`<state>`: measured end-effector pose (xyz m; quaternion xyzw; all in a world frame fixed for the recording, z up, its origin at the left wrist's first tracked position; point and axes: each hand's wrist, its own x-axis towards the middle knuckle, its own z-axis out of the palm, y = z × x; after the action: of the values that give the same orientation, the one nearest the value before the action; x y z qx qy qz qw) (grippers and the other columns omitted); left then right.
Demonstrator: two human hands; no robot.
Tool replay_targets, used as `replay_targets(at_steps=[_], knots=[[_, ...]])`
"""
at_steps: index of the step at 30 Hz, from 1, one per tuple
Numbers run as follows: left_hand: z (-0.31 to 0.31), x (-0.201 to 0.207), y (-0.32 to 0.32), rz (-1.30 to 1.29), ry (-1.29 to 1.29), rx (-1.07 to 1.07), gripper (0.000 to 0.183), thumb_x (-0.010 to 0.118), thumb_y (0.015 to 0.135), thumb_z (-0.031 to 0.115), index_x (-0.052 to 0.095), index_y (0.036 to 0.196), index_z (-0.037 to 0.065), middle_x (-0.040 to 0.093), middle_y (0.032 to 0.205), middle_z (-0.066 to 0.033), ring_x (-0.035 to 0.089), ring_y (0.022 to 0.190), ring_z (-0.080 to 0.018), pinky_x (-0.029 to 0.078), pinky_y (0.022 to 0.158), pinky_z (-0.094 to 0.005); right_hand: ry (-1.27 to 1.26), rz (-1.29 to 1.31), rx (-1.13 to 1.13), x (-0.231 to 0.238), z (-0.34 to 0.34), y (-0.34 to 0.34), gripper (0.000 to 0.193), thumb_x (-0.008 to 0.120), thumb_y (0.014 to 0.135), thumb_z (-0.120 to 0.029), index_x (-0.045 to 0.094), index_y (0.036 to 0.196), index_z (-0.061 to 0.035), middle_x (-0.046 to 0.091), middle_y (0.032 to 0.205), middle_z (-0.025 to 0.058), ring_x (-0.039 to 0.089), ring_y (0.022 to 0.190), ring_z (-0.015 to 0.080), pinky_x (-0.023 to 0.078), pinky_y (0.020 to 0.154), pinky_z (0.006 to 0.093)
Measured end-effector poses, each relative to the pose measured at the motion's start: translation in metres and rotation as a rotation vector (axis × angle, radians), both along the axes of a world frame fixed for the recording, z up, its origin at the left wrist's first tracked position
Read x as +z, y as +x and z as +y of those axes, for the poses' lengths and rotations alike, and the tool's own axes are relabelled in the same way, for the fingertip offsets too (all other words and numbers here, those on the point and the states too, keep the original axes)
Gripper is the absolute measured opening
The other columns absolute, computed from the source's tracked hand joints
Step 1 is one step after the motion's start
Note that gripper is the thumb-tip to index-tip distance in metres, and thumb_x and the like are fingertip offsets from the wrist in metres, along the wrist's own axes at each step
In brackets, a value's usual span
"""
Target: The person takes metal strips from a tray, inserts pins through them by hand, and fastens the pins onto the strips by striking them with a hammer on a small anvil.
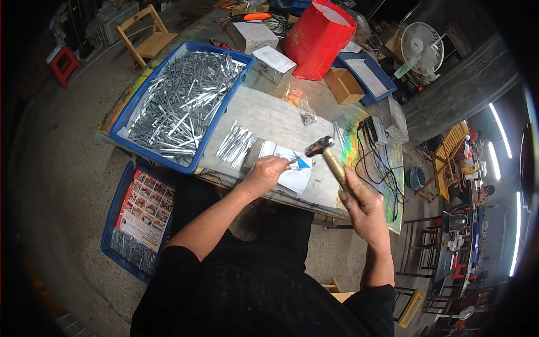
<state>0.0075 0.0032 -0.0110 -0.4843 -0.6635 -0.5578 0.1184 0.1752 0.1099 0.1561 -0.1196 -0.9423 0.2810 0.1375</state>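
Note:
My right hand (365, 208) grips the wooden handle of a hammer (336, 168), its metal head raised above the table near the sheets. My left hand (266, 175) is closed in a pinch over the white paper sheets (293, 178). From its fingertips a small thin metal piece (293, 160) points toward a blue patch on the paper; its exact shape is hard to make out. Just left of that hand lies a loose row of thin silvery metal strips (236, 145). A large blue tray (197, 163) at the left is heaped with similar strips (188, 101).
A lower blue tray (108, 233) holds a printed sheet and more metal pieces. Toward the back stand a red bag (317, 42), a cardboard box (343, 87) and a clear bag of small parts (307, 114). Black cables (382, 157) lie at the right edge; a fan (421, 48) stands beyond.

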Motion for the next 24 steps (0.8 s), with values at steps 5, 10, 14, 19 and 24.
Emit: replay_targets(at_steps=[5,10,14,19,24], knots=[[0.000,0.004,0.001,-0.043,-0.033,-0.014,0.007,0.057,0.070,0.003,0.051,0.072,0.001,0.052,0.064,-0.0131,0.052,0.060,-0.0292,0.041,0.053,-0.0358,-0.215,0.096,-0.172,-0.016,0.016,0.015,0.041,0.055,0.076,-0.003,0.045,0.115,0.0001,0.062,0.085,0.0117,0.055,0.068,0.0114,0.044,0.063,0.0250],[0.000,0.007,0.000,-0.033,-0.057,-0.015,0.007,0.057,0.070,0.000,0.052,0.072,-0.002,0.052,0.062,-0.0138,0.053,0.057,-0.0273,0.042,0.050,-0.0334,-0.702,0.074,-0.332,-0.063,0.037,0.022,0.044,0.049,0.078,-0.001,0.040,0.121,-0.0040,0.041,0.061,-0.0040,0.035,0.048,0.0025,0.028,0.042,0.0167],[0.000,0.003,-0.001,-0.083,-0.075,-0.004,0.007,0.056,0.072,0.001,0.054,0.077,-0.003,0.053,0.064,-0.0139,0.053,0.056,-0.0253,0.042,0.051,-0.0305,-0.902,0.045,-0.455,-0.101,0.056,0.022,0.046,0.048,0.078,-0.001,0.039,0.122,-0.0062,0.041,0.059,-0.0049,0.033,0.043,0.0033,0.028,0.038,0.0177],[-0.001,0.016,-0.001,-0.110,-0.002,0.030,0.007,0.054,0.076,0.002,0.055,0.079,-0.004,0.057,0.065,-0.0105,0.054,0.055,-0.0170,0.042,0.052,-0.0252,-0.960,-0.012,-0.558,-0.136,0.076,0.023,0.043,0.044,0.080,-0.005,0.037,0.123,-0.0082,0.044,0.054,-0.0006,0.036,0.038,0.0063,0.030,0.033,0.0196],[0.001,0.017,-0.004,-0.753,0.133,-0.118,0.012,0.052,0.081,0.009,0.054,0.077,-0.002,0.056,0.066,-0.0057,0.054,0.057,-0.0088,0.045,0.053,-0.0197,-1.327,0.081,-0.549,-0.160,0.094,0.021,0.047,0.044,0.081,-0.006,0.031,0.126,-0.0073,0.046,0.054,0.0013,0.039,0.038,0.0081,0.032,0.031,0.0207]])
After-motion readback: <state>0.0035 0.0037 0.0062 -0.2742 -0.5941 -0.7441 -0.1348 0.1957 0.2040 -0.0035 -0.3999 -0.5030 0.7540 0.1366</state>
